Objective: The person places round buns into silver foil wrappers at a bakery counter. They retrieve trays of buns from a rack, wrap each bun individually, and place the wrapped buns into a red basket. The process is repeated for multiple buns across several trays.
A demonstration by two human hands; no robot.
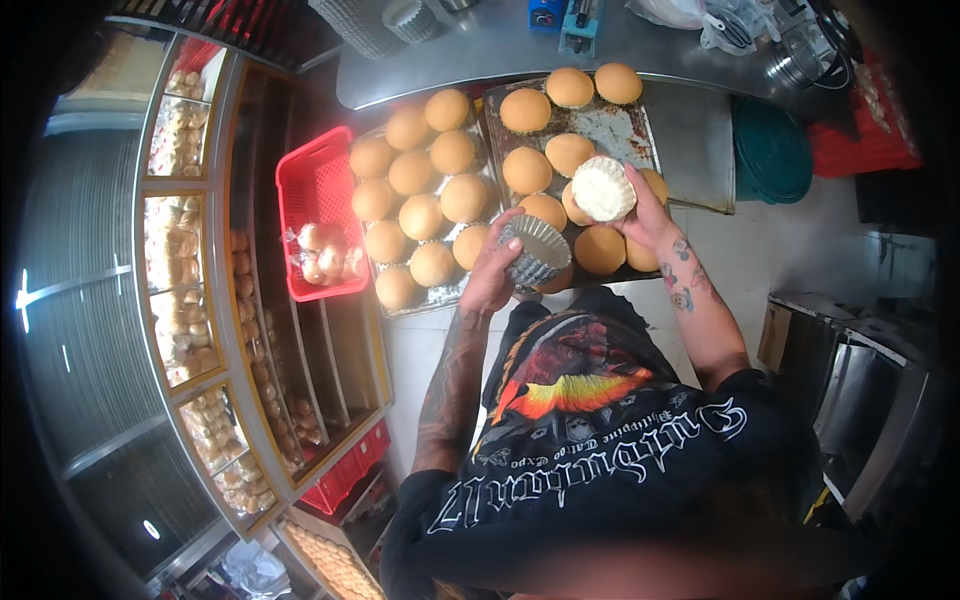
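My left hand (491,266) grips a stack of fluted metal baking moulds (541,251), tilted so that the hollow of the top one shows. In my right hand (646,210) is a small round cake (603,188), its pale, ridged underside turned up towards me. Both hands are over the right baking tray (611,124), which carries several golden-brown round cakes (525,111), some with fluted rims around them. Close beside it, the left baking tray (484,161) bears rows of similar cakes (409,172).
A red plastic crate (289,187) with bagged buns (328,251) adjoins the left tray. Beyond the trays runs a steel table (480,60) with stacked moulds (360,26). A green lidded bin (772,150) stands at right. Glass-fronted bread shelves (214,225) line the left side.
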